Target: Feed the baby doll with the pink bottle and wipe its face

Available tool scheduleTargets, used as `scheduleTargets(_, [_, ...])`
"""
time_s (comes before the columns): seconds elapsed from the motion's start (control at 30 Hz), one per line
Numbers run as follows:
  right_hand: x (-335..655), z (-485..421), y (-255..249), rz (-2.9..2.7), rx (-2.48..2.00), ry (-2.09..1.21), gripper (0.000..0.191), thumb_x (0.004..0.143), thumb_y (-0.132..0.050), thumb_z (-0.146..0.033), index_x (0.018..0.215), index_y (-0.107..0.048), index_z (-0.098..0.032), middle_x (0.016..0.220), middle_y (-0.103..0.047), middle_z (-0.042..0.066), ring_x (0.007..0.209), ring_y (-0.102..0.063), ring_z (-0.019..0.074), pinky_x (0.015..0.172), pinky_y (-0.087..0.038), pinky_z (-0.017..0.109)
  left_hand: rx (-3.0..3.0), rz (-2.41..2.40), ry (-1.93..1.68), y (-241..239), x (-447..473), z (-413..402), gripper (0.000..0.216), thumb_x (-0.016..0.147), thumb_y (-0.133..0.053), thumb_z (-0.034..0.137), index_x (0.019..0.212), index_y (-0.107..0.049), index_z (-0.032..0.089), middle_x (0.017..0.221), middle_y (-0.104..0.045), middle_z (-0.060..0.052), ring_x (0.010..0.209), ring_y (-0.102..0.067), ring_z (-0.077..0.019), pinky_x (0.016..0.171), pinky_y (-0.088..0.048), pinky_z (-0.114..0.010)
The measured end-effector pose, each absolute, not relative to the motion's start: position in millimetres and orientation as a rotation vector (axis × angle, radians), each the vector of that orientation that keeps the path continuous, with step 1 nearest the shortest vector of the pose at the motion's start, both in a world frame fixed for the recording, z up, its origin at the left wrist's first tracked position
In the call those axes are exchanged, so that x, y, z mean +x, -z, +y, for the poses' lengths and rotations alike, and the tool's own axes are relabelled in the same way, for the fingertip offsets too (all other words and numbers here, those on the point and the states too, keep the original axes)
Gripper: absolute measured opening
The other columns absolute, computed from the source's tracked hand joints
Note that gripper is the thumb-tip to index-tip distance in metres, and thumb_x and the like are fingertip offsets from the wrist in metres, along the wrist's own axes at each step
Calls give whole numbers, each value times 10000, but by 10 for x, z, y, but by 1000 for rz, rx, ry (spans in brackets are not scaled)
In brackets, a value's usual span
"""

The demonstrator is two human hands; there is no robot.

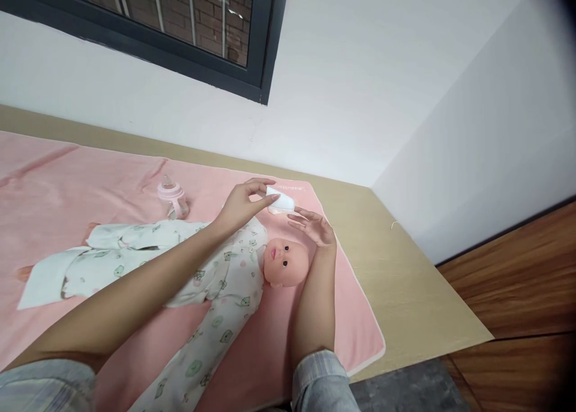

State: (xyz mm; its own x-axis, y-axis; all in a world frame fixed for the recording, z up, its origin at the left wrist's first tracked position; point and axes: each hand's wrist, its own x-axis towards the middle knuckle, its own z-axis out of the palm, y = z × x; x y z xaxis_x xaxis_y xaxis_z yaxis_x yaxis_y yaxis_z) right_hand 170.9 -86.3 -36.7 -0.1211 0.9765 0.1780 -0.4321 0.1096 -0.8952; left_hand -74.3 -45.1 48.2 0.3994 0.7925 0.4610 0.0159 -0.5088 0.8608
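My left hand [245, 207] reaches across the doll and pinches a small white object [281, 200], smooth and tapered, between thumb and fingers; its exact kind is unclear. My right hand [316, 226] is open beside it, fingers apart, the fingertips close to its right end. Whether they touch it I cannot tell. Below both hands lies a baby doll [288, 262] on its back in white printed clothes, its head to the right. Something pale and partly hidden [275, 210] shows just under the white object.
A pink baby bottle [171, 197] with handles stands on the pink blanket [135, 172], beyond the doll's legs. The blanket covers much of a pale wooden table [387, 268]. Behind are a white wall and a dark-framed window [261, 52]; wooden panels [517, 274] stand at the right.
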Motion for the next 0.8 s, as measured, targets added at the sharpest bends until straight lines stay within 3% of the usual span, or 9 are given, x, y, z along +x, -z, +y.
scheduleTargets(0.13, [1733,-798,619,-893,-666,-1338,415,740,-638,-597,942,-703,-240,1318,-606,90,1183,-592,266,1091,-371,532,1797,656,-1049,-509,-866,-557,285,799,-696,433,875,-684,159,952,-706,-52,932,-638,-227,840,-478,-284])
scheduleTargets(0.3, [1687,-693,780,-902,-661,-1399,421,765,-623,-544,1039,-678,-230,1350,-585,89,1202,-582,253,1077,-406,490,1630,567,-910,-462,-977,-643,240,765,-759,355,881,-662,168,841,-687,-18,723,-629,-159,621,-457,-205])
scheduleTargets(0.57, [1548,-604,880,-886,-712,-1461,418,813,-592,-436,1193,-593,-261,1321,-612,58,1145,-626,220,1053,-444,456,1440,452,-635,-388,-1069,-787,230,824,-707,364,838,-562,185,784,-643,6,649,-588,-122,591,-444,-197])
scheduleTargets(0.7, [1511,-597,873,-922,-787,-1495,429,819,-596,-435,1215,-574,-272,1327,-610,54,1162,-618,213,1074,-427,454,1687,589,-569,-294,-1079,-810,299,769,-719,419,811,-529,191,781,-611,3,594,-540,-132,504,-377,-208])
scheduleTargets(0.8, [1504,-564,918,-963,-798,-1500,427,831,-593,-431,1224,-572,-266,1311,-619,53,1175,-609,213,1099,-405,450,1947,651,-510,-225,-1104,-807,221,781,-665,362,852,-522,209,723,-559,30,581,-482,-133,514,-339,-218])
